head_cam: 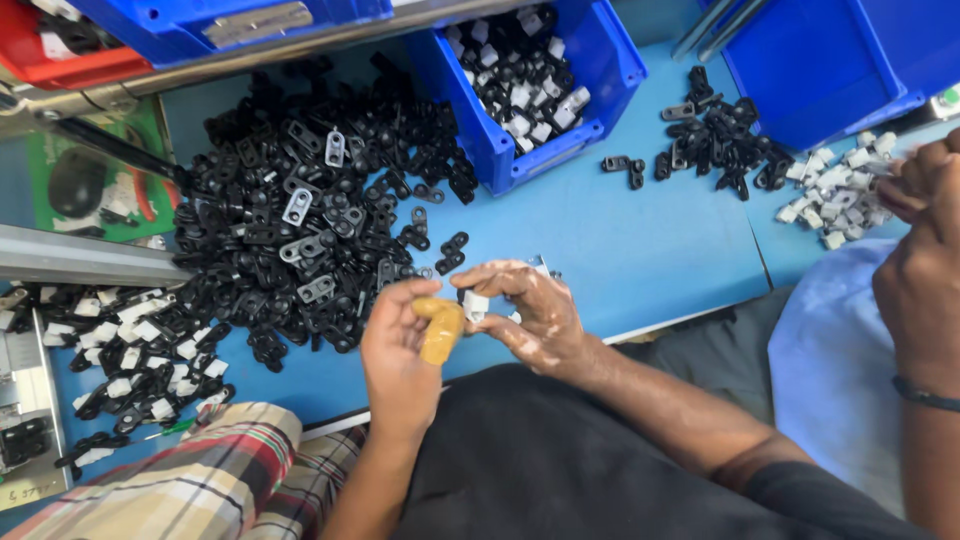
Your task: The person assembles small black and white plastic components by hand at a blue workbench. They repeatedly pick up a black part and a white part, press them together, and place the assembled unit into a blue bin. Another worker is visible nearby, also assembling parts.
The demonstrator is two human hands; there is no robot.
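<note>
Dark cloth [560, 470] over the person's lap fills the bottom of the view, with a plaid sleeve [210, 480] of someone else just left of it. Above the cloth both hands meet at the near edge of the blue table [640, 240]. The left hand [400, 350], its thumb wrapped in a tan bandage [441, 330], and the right hand [535, 310] pinch a small white clip [474, 303] between their fingertips, so both grips are closed on it; the clip sits just over the table edge.

Left of the hands and further back on the table spreads a big heap of black brackets [300, 210], with a few grey ones mixed in. Further left of that heap lies a smaller scatter of white and black pieces [130, 350]. Behind the hands stands a blue bin [510, 160] holding more white and black parts. Right of the bin lies a smaller pile of black brackets [720, 135], and right again a pile of white clips [835, 185], beside a second blue bin [820, 60]. Another person's hands [925, 220] work at the right edge of the table, above a pale blue cloth [830, 350]
</note>
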